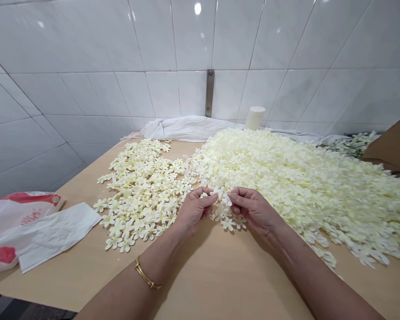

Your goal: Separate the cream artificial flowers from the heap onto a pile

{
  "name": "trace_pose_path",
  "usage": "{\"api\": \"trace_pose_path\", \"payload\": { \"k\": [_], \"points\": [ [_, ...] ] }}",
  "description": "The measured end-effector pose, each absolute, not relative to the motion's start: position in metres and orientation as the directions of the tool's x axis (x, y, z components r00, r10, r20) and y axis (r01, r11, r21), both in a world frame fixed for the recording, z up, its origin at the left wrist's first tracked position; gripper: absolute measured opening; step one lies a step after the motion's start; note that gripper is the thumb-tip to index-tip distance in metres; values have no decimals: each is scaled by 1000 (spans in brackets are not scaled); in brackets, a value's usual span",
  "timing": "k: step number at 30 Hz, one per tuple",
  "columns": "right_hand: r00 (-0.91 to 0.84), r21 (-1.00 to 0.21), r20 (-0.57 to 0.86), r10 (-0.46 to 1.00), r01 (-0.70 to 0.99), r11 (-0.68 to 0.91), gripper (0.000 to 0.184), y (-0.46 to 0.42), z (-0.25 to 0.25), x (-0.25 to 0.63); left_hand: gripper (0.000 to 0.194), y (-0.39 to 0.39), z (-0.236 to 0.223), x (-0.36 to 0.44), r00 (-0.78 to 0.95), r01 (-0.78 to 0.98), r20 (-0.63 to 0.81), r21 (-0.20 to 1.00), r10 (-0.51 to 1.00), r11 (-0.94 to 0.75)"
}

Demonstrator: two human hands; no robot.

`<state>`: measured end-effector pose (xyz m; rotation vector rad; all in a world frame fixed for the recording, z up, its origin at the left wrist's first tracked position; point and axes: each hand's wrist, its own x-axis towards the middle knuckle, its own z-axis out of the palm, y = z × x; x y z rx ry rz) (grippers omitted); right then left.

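Note:
Between my two hands, above the table, are pale artificial flower petals (220, 194). My left hand (197, 205) pinches one side of them between thumb and forefinger. From the other side my right hand (250, 208) pinches a white petal, its fingers curled in. Just below the hands lie several loose artificial flowers (229, 223). To the left spreads a layer of cream flowers with yellow centres (143, 191). On the right rises a large heap of pale yellow-white petals (296, 178). How the pieces in my fingers join is too small to tell.
On the left of the tan table (216, 275) lie a red and white plastic pack (23, 209) and a white tissue (56, 235). A white cup-shaped object (255, 118) and white cloth (186, 128) are by the tiled wall. A brown cardboard piece (393, 144) stands at right.

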<state>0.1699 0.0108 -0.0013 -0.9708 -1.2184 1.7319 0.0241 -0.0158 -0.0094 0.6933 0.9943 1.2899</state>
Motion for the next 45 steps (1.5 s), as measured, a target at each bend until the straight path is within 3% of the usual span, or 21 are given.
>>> {"api": "trace_pose_path", "payload": {
  "k": [5, 8, 13, 16, 18, 21, 25, 29, 36, 42, 45],
  "points": [
    [-330, -1000, -22, 944, 1, -23, 42, 11, -4, 170, 29, -16, -9, 25, -21, -430, -191, 888, 981, 163],
    [-279, -970, 68, 958, 205, 129, 48, 10, -2, 172, 28, -16, -10, 24, -25, -408, -188, 899, 982, 161],
    [-128, -750, 238, 963, 605, 266, 51, 9, 3, 176, 27, -16, -11, 24, -35, -358, -197, 918, 980, 171],
    [-106, -601, 345, 933, 738, 306, 28, 9, 4, 176, 27, -16, -12, 24, -37, -335, -187, 928, 982, 164],
    [-113, -578, 389, 914, 743, 338, 16, 8, 4, 175, 25, -16, -12, 25, -36, -321, -169, 935, 985, 149],
    [-160, -655, 406, 900, 635, 409, 23, 5, 3, 170, 23, -18, -10, 26, -35, -275, -117, 956, 993, 103],
    [-313, -902, 154, 937, 343, 263, 26, 2, -2, 165, 22, -20, -9, 28, -11, -198, -40, 979, 999, 37],
    [-337, -972, 61, 940, 192, 132, 29, 3, -8, 164, 22, -21, -8, 28, 75, -227, -119, 965, 990, 134],
    [-310, -889, 162, 937, 367, 275, 41, 3, -3, 163, 23, -22, -7, 29, 70, -286, -155, 943, 985, 169],
    [-204, -847, 217, 955, 446, 288, 50, 4, 4, 168, 28, -20, -9, 29, 20, -328, -172, 930, 985, 169],
    [-160, -772, 301, 940, 538, 338, 53, 5, 5, 171, 31, -19, -9, 28, 23, -391, -201, 900, 979, 194]
  ]
}}
